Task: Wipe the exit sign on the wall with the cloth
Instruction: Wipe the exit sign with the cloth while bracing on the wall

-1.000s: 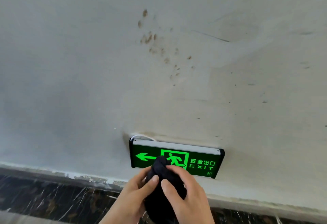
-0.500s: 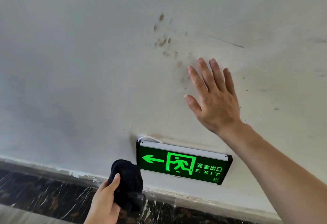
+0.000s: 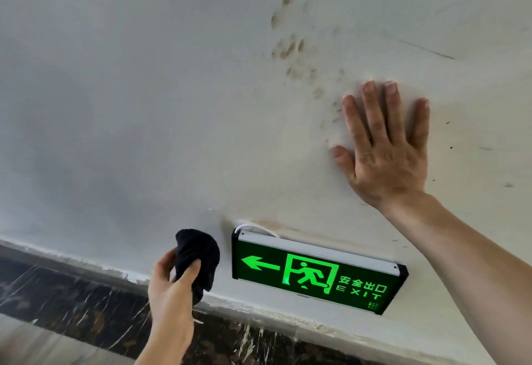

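The exit sign is mounted low on the wall, in the lower centre-right of the frame, just above the dark marbled skirting. Its green face is lit, and a white cable loops out at its upper left corner.

The left hand, at lower centre, is clenched around a bunched black cloth, thumb across the front. The cloth sits just beside the sign's left edge and does not appear to touch it. The right hand, at centre right, is released and empty, palm flat on the wall above the sign, fingers spread, apparently bracing the body.

Step in hand, as judged: bring the cloth onto the sign face and begin wiping.

Recommended technique:
- Start at the left end, by the arrow, and work toward the lettering at the right.
- Use flat, overlapping strokes and moderate pressure; the housing stands proud of the wall and may flex.
- Run the cloth along the pale top rail, where dust would settle.
- Keep clear of the cable.
- Avoid dragging the brown marks on the wall above onto the sign.

Containers: none visible in frame.
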The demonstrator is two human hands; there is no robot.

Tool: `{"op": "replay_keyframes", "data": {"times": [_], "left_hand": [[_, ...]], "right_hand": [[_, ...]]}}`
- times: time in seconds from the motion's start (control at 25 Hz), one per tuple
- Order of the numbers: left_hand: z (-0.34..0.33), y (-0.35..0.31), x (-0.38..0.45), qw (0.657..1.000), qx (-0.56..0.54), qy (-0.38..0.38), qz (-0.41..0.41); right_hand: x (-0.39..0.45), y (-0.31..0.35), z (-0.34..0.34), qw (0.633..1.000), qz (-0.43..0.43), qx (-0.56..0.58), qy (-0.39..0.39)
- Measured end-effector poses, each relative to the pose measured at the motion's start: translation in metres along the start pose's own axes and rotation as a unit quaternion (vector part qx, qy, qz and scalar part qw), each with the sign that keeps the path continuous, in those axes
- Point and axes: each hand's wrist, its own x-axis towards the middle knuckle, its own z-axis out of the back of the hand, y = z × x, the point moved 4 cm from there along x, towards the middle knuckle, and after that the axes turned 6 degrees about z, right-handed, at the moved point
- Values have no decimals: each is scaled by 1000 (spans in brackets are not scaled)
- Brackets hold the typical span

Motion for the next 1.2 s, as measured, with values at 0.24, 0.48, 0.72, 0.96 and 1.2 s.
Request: {"op": "replay_keyframes", "data": {"times": [0.24,0.48,0.72,0.96,1.2], "left_hand": [[-53,-9,3,975,160,35,-151],[-69,12,8,956,228,96,-158],[-66,15,15,969,190,84,-133],[-60,34,32,994,83,50,-53],[-45,90,60,995,64,14,69]], "right_hand": [[0,0,-1,998,14,-34,-42],[-1,1,-4,996,14,-51,-68],[0,1,-6,995,6,-64,-82],[1,1,-4,995,4,-58,-85],[1,1,-4,993,8,-65,-95]]}}
